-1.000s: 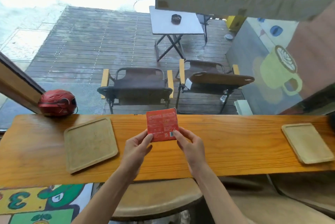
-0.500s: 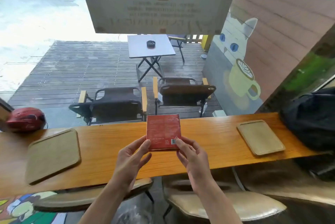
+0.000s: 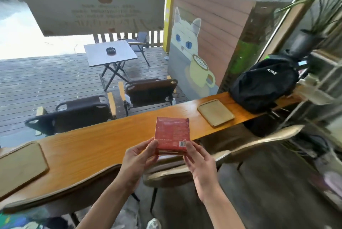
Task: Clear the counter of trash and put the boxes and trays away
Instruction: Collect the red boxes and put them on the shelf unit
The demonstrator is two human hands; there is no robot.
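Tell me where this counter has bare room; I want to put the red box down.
Bare wood on the long wooden counter runs between the left wooden tray and right wooden tray. It is crowded at the far right by the black backpack.

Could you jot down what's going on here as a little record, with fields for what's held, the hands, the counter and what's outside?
Held: red box, lifted above the counter's near edge
Left hand: grips the box's lower left corner
Right hand: grips the lower right corner
Counter: long wooden bar with two wooden trays, right tray, left tray
Also on counter: black backpack, far right
Outside: deck with folding table
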